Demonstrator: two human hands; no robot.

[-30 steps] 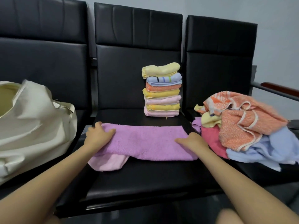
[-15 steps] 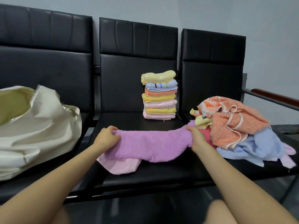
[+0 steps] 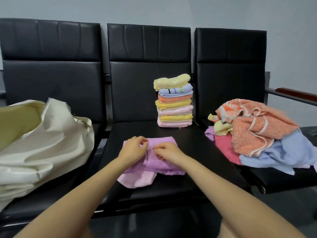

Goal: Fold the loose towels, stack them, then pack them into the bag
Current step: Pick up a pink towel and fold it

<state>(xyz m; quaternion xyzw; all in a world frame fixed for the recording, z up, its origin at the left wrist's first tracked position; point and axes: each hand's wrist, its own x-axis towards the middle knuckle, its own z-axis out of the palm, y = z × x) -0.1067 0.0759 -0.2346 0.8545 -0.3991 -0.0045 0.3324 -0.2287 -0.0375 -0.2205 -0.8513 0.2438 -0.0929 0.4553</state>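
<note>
A purple towel [image 3: 164, 164] lies folded in half on the middle seat [image 3: 193, 145], and a paler pink flap [image 3: 137, 178] sticks out under its near left corner. Both hands sit on top of it, close together. The curled fingers of my left hand [image 3: 133, 149] hold the towel's left part. My right hand [image 3: 167, 151] pinches the folded-over end. A stack of several folded towels [image 3: 174, 102] stands at the back of the same seat. Loose towels [image 3: 257, 133] are heaped on the right seat. A cream bag [image 3: 42, 140] lies open on the left seat.
Three black padded seats stand in a row against a grey wall. A wooden armrest [image 3: 296, 94] juts out at the far right. The loose pile hangs over the right seat's front edge.
My right hand has carried the towel's right end over to the left, folding the long strip in half. The hands, far apart before, are now close together.
</note>
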